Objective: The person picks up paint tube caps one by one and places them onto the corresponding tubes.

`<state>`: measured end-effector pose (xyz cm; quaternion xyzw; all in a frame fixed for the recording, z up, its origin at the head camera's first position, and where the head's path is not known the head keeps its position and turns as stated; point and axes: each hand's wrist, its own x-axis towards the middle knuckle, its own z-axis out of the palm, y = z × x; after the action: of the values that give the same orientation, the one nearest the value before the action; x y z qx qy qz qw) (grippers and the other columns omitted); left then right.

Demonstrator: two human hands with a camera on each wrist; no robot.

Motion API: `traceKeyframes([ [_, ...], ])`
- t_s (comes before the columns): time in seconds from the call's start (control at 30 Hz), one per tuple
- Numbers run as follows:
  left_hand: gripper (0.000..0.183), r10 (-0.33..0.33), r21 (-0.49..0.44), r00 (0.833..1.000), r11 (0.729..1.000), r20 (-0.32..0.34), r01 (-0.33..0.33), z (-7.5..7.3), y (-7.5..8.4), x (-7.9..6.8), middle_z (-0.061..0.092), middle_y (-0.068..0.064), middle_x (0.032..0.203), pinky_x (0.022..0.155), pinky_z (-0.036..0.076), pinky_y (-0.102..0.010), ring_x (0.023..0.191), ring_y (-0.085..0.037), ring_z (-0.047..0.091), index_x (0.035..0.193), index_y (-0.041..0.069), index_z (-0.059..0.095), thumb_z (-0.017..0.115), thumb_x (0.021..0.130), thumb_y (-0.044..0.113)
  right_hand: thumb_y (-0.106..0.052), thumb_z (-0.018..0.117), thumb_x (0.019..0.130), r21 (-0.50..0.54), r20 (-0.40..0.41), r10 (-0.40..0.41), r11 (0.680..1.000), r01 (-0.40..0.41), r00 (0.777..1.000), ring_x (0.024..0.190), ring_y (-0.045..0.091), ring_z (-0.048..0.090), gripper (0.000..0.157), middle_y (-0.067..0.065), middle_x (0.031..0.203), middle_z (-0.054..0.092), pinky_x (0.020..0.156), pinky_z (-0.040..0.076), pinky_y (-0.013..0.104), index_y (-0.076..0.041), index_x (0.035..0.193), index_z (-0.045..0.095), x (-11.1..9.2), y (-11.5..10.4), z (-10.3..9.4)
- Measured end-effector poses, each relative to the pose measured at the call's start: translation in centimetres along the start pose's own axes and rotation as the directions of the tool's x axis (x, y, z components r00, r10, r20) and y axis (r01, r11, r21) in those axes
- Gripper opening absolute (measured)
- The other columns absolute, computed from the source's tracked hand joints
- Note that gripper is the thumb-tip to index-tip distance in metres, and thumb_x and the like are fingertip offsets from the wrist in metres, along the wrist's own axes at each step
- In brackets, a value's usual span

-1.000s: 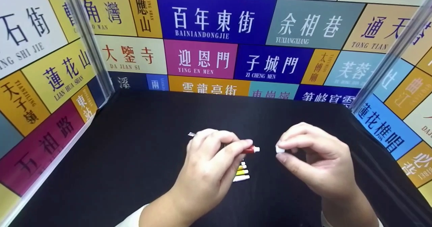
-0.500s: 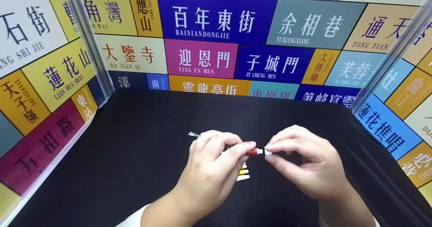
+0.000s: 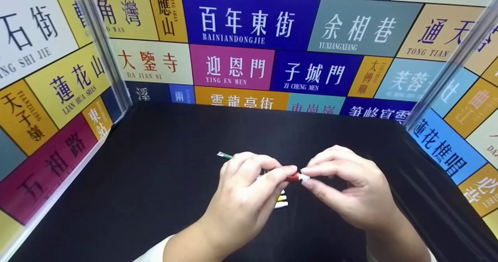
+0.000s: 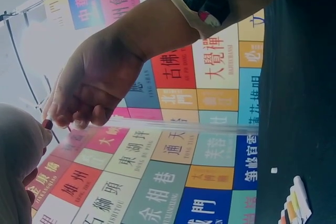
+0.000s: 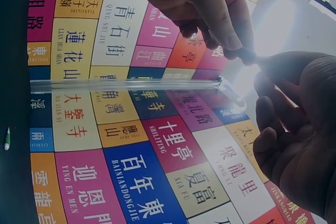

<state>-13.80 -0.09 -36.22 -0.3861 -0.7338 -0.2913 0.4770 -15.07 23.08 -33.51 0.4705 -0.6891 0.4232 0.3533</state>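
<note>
In the head view my left hand (image 3: 249, 188) grips a small red paint tube (image 3: 291, 177), whose body is mostly hidden under the fingers. The tube's front end points right. My right hand (image 3: 350, 188) pinches a white cap (image 3: 304, 178) between thumb and fingertips, at the tube's nozzle; whether it is fully seated I cannot tell. Beneath the left hand lie a yellow-banded tube (image 3: 282, 198) and a white tube (image 3: 281, 204), partly covered. The end of a green tube (image 3: 224, 155) shows beyond the left knuckles. In the left wrist view, the red tube's dark end (image 4: 48, 124) shows between both hands.
A black cloth (image 3: 163, 176) covers the table. Several tubes (image 4: 296, 200) lie side by side in the left wrist view, with a small white piece (image 4: 273, 170) apart from them. Walls of coloured sign panels (image 3: 249, 20) and clear posts (image 3: 447, 63) stand around.
My right hand has moved left with the white cap, closing the gap to the red tube's nozzle. The left hand has shifted slightly right, still gripping the tube.
</note>
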Motion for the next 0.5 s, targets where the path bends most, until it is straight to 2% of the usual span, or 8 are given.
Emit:
traceKeyframes([
  [0.2,0.024,0.001,-0.007,1.0,1.0,0.006,-0.001,0.1,-0.01,-0.06,0.07,0.004,0.11,0.086,0.047,-0.033,0.103,-0.018,0.061,0.124,0.021,0.078,0.075,0.101,0.021,-0.009,0.089,0.087,-0.057,0.001,0.037,0.998,-0.037,0.999,0.081,0.013,0.066,0.007,0.006,0.084,0.074,0.077,0.052,0.02,-0.007,0.089,0.082,-0.19,-0.02,0.06],
  [0.5,0.021,0.009,-0.03,1.0,1.0,0.003,-0.008,0.28,-0.02,-0.05,0.07,0.004,0.11,0.087,0.047,-0.031,0.101,-0.018,0.061,0.123,0.02,0.078,0.073,0.102,0.02,-0.008,0.085,0.089,-0.087,0.003,0.023,0.996,-0.023,1.0,0.078,0.014,0.064,0.009,0.003,0.08,0.072,0.079,0.051,0.023,-0.011,0.083,0.079,-0.26,0.3,0.19],
])
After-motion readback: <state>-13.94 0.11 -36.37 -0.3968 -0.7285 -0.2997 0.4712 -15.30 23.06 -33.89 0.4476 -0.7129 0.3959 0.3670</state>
